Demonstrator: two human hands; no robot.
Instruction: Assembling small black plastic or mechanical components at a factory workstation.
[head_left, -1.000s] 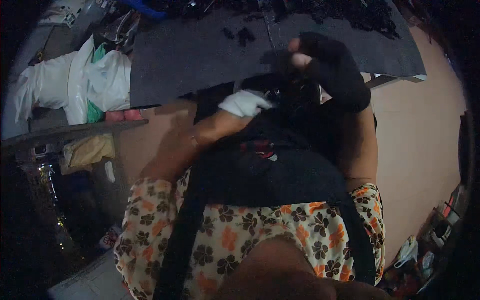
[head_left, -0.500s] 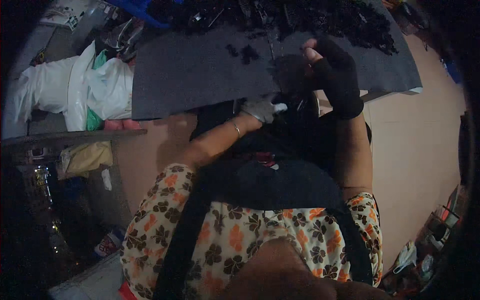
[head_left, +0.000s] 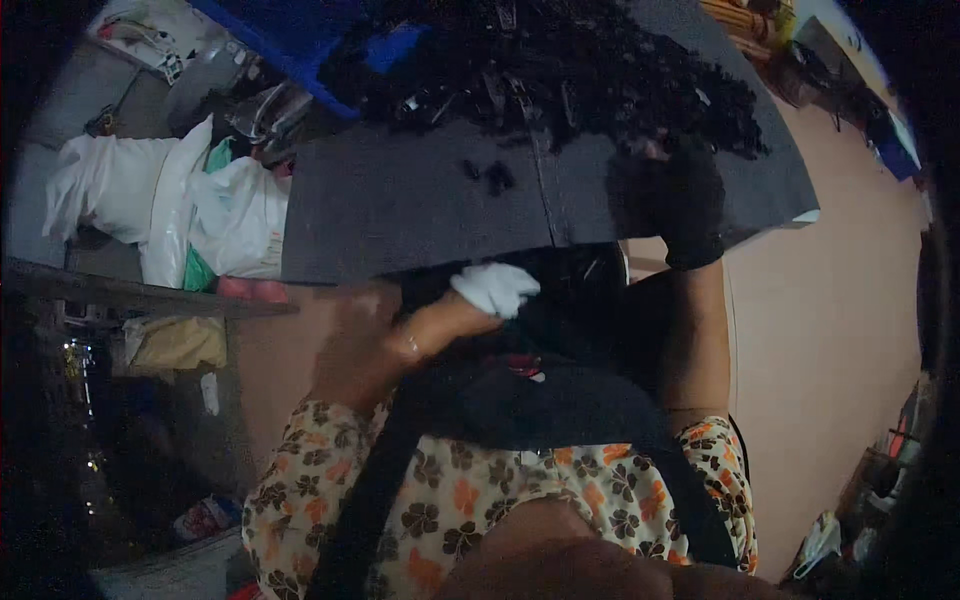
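My left hand (head_left: 497, 291), in a white glove, is held curled just below the near edge of a dark grey table board (head_left: 390, 215), above my dark apron (head_left: 530, 400). What it holds, if anything, is hidden. My right hand (head_left: 672, 195), in a black fingerless glove, is over the right part of the board, beside a heap of small black parts (head_left: 570, 95). Its fingers are dark and blurred against the heap, so their grip does not show. A few black pieces (head_left: 487, 178) lie apart from the heap, left of the board's seam.
White plastic bags (head_left: 235, 220) stand left of the board, above a dark ledge (head_left: 150, 290). A blue sheet (head_left: 290, 50) lies at the far left under the heap. On the right are pinkish floor (head_left: 790, 330) and assorted objects (head_left: 865, 500) along the rim.
My left hand has come back toward my body and its fingers have curled in. My right hand has turned and lowered toward the board. The view has tilted, so the board appears lower.
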